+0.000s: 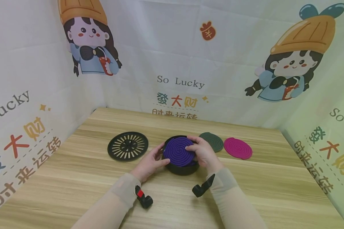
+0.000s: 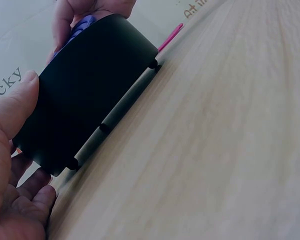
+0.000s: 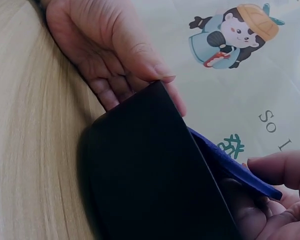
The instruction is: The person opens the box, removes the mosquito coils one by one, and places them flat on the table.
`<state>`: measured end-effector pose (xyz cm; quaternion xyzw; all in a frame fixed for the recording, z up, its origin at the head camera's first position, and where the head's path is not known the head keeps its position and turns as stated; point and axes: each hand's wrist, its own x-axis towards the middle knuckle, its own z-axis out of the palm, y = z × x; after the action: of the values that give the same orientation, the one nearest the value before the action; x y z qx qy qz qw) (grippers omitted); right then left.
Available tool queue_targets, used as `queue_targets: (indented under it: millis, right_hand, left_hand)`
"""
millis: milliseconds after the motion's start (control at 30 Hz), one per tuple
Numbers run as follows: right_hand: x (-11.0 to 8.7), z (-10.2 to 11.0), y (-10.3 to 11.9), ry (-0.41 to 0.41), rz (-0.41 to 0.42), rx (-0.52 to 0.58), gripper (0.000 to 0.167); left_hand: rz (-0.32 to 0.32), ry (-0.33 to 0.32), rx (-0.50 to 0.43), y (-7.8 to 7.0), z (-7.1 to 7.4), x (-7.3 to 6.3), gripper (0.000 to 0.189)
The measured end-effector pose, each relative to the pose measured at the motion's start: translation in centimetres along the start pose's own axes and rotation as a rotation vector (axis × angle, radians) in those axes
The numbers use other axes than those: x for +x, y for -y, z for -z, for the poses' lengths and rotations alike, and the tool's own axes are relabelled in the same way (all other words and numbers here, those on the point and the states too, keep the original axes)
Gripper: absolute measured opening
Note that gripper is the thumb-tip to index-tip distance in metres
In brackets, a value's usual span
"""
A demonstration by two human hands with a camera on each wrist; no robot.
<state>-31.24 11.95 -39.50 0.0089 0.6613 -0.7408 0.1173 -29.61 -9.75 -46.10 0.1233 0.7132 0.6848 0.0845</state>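
Note:
A purple mosquito coil [image 1: 177, 152] lies tilted over the mouth of a round black coil box [image 1: 181, 171]. My right hand [image 1: 204, 154] pinches the coil at its right side; in the right wrist view the thumb is above the coil [image 3: 235, 170] and the fingers beneath. My left hand [image 1: 149, 162] grips the box on its left side. Seen from the left wrist, the thumb presses the dark wall [image 2: 90, 85] and the other fingers reach around its lower edge. Short feet show under the box.
The slotted black lid [image 1: 128, 146] lies on the wooden table [image 1: 172, 203], left of the box. A green coil [image 1: 211, 142] and a pink coil [image 1: 238, 148] lie flat to the right. Printed cloth [image 1: 143, 38] hangs behind and along both sides.

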Motion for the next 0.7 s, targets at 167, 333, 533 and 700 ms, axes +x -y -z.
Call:
queue_targets:
  millis: [167,333,533,700]
  right_hand:
    - [0.06,-0.14,-0.09,-0.008,0.004,-0.006,0.059]
    - [0.07,-0.24,-0.07,-0.027,0.006,0.011,0.06]
    - [0.05,-0.12,-0.06,-0.062,0.001,0.041,0.059]
    - [0.1,0.16,-0.02,-0.07,-0.004,0.088,0.058]
  left_hand:
    - [-0.002,-0.001,-0.004,-0.03,-0.01,-0.02,0.086]
    - [-0.003,-0.002,-0.004,-0.05,0.0,-0.04,0.086]
    - [-0.001,0.005,-0.003,0.11,0.09,0.09,0.086]
    - [0.004,0.008,-0.016,0.15,0.11,0.14,0.086]
